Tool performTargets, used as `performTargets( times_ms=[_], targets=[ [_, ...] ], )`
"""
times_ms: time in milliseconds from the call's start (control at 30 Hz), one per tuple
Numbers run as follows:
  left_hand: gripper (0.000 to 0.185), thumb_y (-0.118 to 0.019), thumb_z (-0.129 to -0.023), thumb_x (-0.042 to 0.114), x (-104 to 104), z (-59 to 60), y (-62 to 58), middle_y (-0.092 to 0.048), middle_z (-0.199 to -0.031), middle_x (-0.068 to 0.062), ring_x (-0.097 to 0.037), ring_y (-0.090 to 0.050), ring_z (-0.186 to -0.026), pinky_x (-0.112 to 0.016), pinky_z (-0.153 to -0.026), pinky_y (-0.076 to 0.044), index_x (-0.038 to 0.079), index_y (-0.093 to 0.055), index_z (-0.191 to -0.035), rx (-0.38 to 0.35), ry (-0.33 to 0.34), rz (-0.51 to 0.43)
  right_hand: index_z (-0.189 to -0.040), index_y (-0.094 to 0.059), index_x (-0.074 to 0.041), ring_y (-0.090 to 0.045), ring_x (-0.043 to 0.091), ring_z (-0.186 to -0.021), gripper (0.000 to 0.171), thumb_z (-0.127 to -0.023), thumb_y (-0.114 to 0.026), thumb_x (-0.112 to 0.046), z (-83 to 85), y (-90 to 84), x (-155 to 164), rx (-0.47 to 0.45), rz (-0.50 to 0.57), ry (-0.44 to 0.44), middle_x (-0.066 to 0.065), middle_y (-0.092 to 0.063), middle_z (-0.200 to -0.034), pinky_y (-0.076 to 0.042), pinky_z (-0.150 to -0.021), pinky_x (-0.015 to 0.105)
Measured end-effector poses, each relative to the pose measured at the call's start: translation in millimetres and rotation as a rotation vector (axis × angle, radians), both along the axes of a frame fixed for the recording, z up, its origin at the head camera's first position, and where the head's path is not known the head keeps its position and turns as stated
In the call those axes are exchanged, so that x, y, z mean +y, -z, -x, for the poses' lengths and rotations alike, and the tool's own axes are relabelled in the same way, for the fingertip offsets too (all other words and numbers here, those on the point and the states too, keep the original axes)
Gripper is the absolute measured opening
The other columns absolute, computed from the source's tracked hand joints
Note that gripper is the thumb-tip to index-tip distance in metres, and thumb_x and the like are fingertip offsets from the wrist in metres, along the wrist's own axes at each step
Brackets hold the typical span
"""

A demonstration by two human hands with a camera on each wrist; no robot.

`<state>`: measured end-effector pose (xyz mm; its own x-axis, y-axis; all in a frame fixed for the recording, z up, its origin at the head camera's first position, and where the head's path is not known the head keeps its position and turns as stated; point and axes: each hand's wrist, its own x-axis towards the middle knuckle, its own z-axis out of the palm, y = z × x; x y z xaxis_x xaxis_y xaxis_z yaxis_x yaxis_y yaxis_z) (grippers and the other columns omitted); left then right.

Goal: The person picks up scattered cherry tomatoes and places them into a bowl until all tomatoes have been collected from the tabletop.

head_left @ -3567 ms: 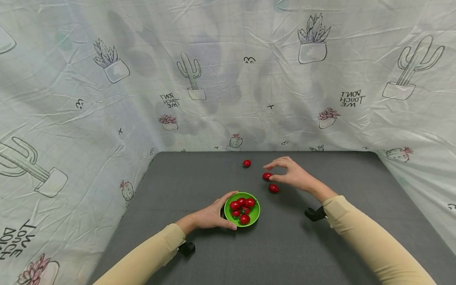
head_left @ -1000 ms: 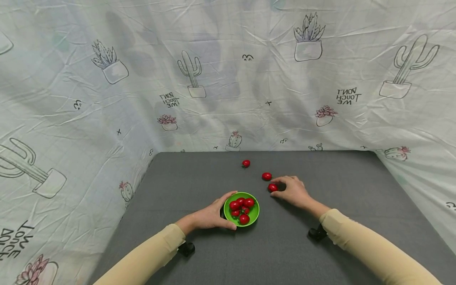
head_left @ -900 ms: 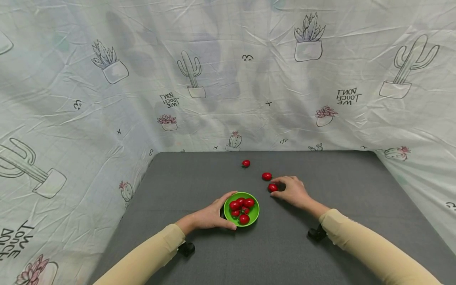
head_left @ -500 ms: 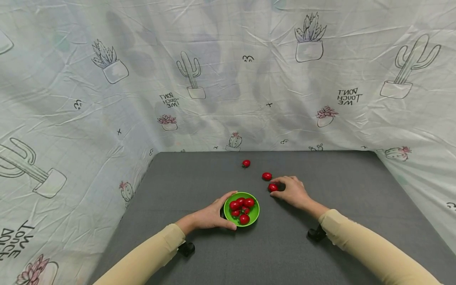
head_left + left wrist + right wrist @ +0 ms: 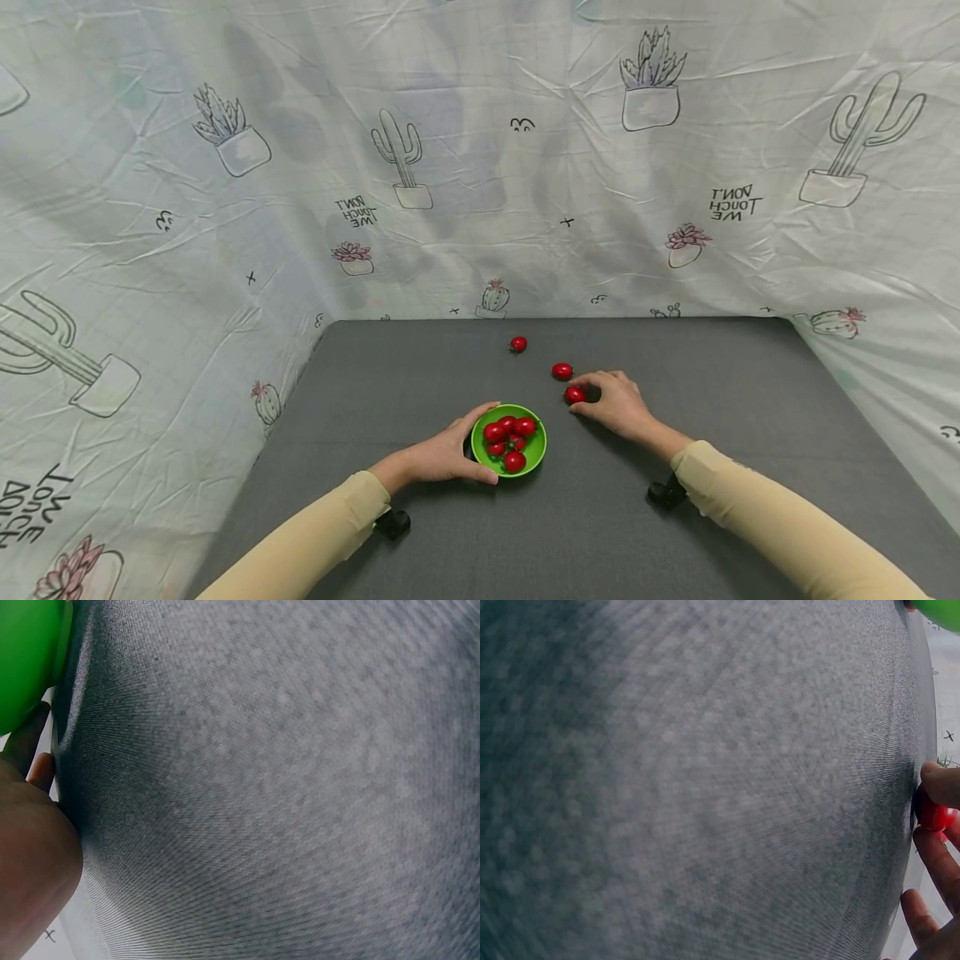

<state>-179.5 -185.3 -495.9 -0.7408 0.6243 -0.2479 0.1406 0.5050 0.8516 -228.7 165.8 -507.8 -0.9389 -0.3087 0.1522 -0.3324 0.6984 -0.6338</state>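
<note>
Presently, right grip (image 5: 618,407) is apparently pinching the nearest loose tomato (image 5: 574,396) on the tabletop (image 5: 592,533); left grip (image 5: 450,452) is cupping green bowl (image 5: 535,451); light, even pressure should be suiting smooth skin

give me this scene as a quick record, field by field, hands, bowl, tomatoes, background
left hand: holds the green bowl
right hand: pinches the near tomato, thumb and finger around it
bowl contents: several red tomatoes
other loose tomatoes: middle tomato, far tomato
surface: grey tabletop
backdrop: pale cloth printed with potted plants
</note>
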Motion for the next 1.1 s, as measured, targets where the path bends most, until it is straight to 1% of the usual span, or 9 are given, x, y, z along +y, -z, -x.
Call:
performTargets(
  times_ms=[300, 533, 667, 833, 967, 1100],
  targets=[
    [0.107, -0.085, -0.083, 0.046, -0.1, 0.2, -0.6, -0.026, -0.16, 0.002, -0.024, -0.025, -0.145, -0.057, -0.112, -0.027, 0.039, -0.015, -0.163, -0.005, 0.004, 0.0, -0.125, -0.074, -0.014, -0.049, 0.043, -0.125, 0.039, -0.089, -0.082, -0.024, -0.2, 0.8, 0.8, 0.01, -0.003, -0.002, 0.011, -0.067, -0.13, -0.03, -0.102, 0.067],
    [0.107, -0.086, -0.083, 0.045, 0.2, 0.2, -1.0, -0.026, -0.16, 0.001, -0.025, -0.026, -0.145, -0.058, -0.112, -0.028, 0.039, -0.014, -0.163, -0.006, 0.005, -0.005, -0.127, -0.073, -0.013, -0.049, 0.042, -0.125, 0.038, -0.091, -0.081, -0.023, -1.5, -0.8, 2.7, 0.024, 0.01, -0.009, 0.01, -0.068, -0.129, -0.03, -0.103, 0.066],
    [0.107, -0.086, -0.083, 0.044, 0.2, 0.2, -0.2, -0.026, -0.16, 0.002, -0.025, -0.026, -0.145, -0.058, -0.111, -0.028, 0.042, -0.014, -0.163, -0.002, 0.004, -0.006, -0.129, -0.072, -0.012, -0.049, 0.04, -0.124, 0.038, -0.093, -0.079, -0.024, -2.2, -5.3, 3.7, 0.032, 0.028, -0.022, 0.01, -0.068, -0.128, -0.03, -0.103, 0.064],
    [0.106, -0.086, -0.083, 0.044, 0.0, 0.0, 0.0, -0.026, -0.16, 0.002, -0.025, -0.026, -0.145, -0.059, -0.111, -0.028, 0.046, -0.014, -0.161, 0.001, 0.002, -0.002, -0.132, -0.07, -0.012, -0.046, 0.037, -0.127, 0.039, -0.095, -0.076, -0.025, -4.2, -13.9, 4.6, 0.035, 0.055, -0.049, 0.009, -0.067, -0.13, -0.031, -0.103, 0.063],
    [0.106, -0.086, -0.083, 0.044, -0.1, -0.1, 0.0, -0.026, -0.16, 0.002, -0.025, -0.026, -0.145, -0.06, -0.111, -0.028, 0.048, -0.014, -0.16, 0.002, 0.0, 0.001, -0.135, -0.068, -0.013, -0.044, 0.035, -0.129, 0.041, -0.097, -0.074, -0.026, -6.9, -23.1, 4.8, 0.025, 0.076, -0.069, 0.008, -0.066, -0.131, -0.036, -0.102, 0.062],
    [0.105, -0.086, -0.083, 0.045, -0.5, 0.4, 0.5, -0.025, -0.16, 0.002, -0.025, -0.025, -0.146, -0.059, -0.112, -0.028, 0.049, -0.014, -0.16, -0.001, 0.0, 0.002, -0.137, -0.067, -0.014, -0.043, 0.034, -0.13, 0.042, -0.098, -0.073, -0.028, -8.3, -32.1, 4.5, 0.012, 0.091, -0.08, 0.007, -0.066, -0.13, -0.039, -0.102, 0.06]
  ],
)
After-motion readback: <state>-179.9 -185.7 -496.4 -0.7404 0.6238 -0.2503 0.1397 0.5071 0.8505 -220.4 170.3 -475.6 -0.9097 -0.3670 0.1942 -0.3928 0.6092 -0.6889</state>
